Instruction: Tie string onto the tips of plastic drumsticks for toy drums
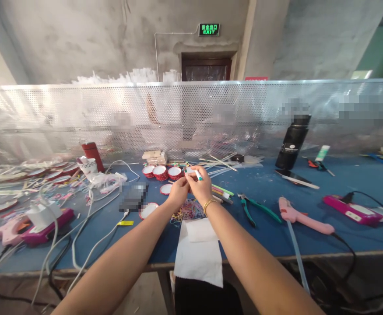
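Note:
Close together above the middle of the table, my left hand and my right hand meet at the fingertips. A white marker with green ends is in my right hand's closed fingers. My left hand is also closed; what its fingers pinch is hidden. Just beyond and to the left stand stacks of small white discs with red patterned rims. Single discs lie nearer, one of them a white disc beside my left forearm. Below my hands is a tangle of thin coloured bands. White tissue paper hangs over the table's front edge.
Right of my hands lie coloured sticks, green-handled pliers, a pink glue gun and a magenta power strip. A black bottle stands behind. On the left are a phone, cables and a red flask. Perforated metal closes the back.

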The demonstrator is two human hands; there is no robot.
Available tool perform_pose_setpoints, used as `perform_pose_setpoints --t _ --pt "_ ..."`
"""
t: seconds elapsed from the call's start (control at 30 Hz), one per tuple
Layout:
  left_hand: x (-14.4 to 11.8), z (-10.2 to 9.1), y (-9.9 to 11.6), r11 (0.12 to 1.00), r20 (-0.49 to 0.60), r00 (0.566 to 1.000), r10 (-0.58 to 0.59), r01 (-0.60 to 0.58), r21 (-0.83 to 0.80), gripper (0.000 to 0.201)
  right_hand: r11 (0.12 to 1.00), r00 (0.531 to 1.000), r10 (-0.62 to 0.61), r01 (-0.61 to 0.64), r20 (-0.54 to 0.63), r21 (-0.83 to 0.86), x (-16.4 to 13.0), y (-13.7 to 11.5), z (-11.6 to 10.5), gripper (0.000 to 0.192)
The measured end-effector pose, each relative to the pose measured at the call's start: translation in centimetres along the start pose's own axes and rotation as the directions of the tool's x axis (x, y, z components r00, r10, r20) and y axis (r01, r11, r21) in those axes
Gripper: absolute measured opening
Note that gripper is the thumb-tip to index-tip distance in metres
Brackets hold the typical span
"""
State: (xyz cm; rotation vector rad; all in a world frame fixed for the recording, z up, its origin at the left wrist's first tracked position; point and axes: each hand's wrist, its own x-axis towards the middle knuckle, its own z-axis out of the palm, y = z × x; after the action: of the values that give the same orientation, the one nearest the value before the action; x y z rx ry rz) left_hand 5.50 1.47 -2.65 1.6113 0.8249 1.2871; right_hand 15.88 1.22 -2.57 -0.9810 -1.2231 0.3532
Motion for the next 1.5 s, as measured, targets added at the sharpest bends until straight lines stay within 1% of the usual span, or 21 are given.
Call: perform_pose_setpoints --t 0.2,0.4,0.53,0.67,0.73,0.83,0.93,1.0,1.07,1.17,1.33,1.5 --pt "-0.1 0.1 -0.3 0.999 -0.024 1.000 -0.012 0.012 0.030 0.017 1.000 1.000 -0.017 0.017 0.017 -0.022 -0.1 0.1 -0.3 0.025" --pt "-0.1 -0.1 -0.3 0.999 0.001 1.000 0.022 -0.022 0.033 0.017 1.000 1.000 -0.023 0.023 0.011 0.010 -0.1 0.1 -0.2 0.029" --pt "0.2 -0.3 -0.8 0.999 -0.015 0.999 0.030 -0.030 0.037 0.015 0.997 1.000 0.004 -0.006 0.023 0.073 -0.1 0.3 0.0 0.033" --pt "0.2 -0.6 -1.1 0.998 -0.006 0.998 0.060 -0.059 0.031 0.012 0.998 1.000 0.000 0.000 -0.001 0.070 -0.1 0.4 0.1 0.035" --pt "0.2 -0.6 -1.0 0.998 -0.001 0.998 0.060 -0.060 0.021 0.012 0.998 1.000 0.019 -0.019 -0.015 0.057 0.0 0.3 0.1 0.035" --pt "0.1 -0.5 -0.7 1.000 -0.005 1.000 0.022 -0.022 0.000 0.014 0.990 0.996 0.082 -0.078 -0.030 0.119 0.1 -0.2 -0.3 0.037" --pt "0.0 -0.4 -0.5 1.000 -0.006 1.000 -0.013 0.013 -0.004 0.013 0.972 0.990 0.116 -0.097 -0.080 0.215 0.2 -0.9 -0.7 0.044" --pt "-0.1 -0.4 -0.4 1.000 -0.005 1.000 -0.012 0.012 0.012 0.013 0.967 0.988 0.112 -0.084 -0.107 0.239 0.3 -1.3 -1.0 0.038" --pt "-0.1 -0.5 -0.2 1.000 -0.010 1.000 -0.005 0.005 0.017 0.012 0.966 0.989 0.096 -0.064 -0.116 0.252 0.2 -1.7 -1.0 0.026" --pt "-0.2 -0.4 -0.1 1.000 0.006 1.000 -0.024 0.024 -0.018 0.012 0.967 0.989 0.082 -0.050 -0.120 0.249 -0.1 -2.1 -1.0 0.013" --pt "-0.3 0.1 -0.1 0.990 0.030 0.995 -0.092 0.095 -0.101 0.016 0.979 0.992 0.077 -0.057 -0.099 0.194 -0.5 -2.5 -0.9 0.010" --pt "-0.3 0.4 -0.3 0.987 0.034 0.993 -0.115 0.119 -0.110 0.015 0.984 0.989 0.073 -0.050 -0.126 0.172 -0.5 -2.6 -1.1 0.010"
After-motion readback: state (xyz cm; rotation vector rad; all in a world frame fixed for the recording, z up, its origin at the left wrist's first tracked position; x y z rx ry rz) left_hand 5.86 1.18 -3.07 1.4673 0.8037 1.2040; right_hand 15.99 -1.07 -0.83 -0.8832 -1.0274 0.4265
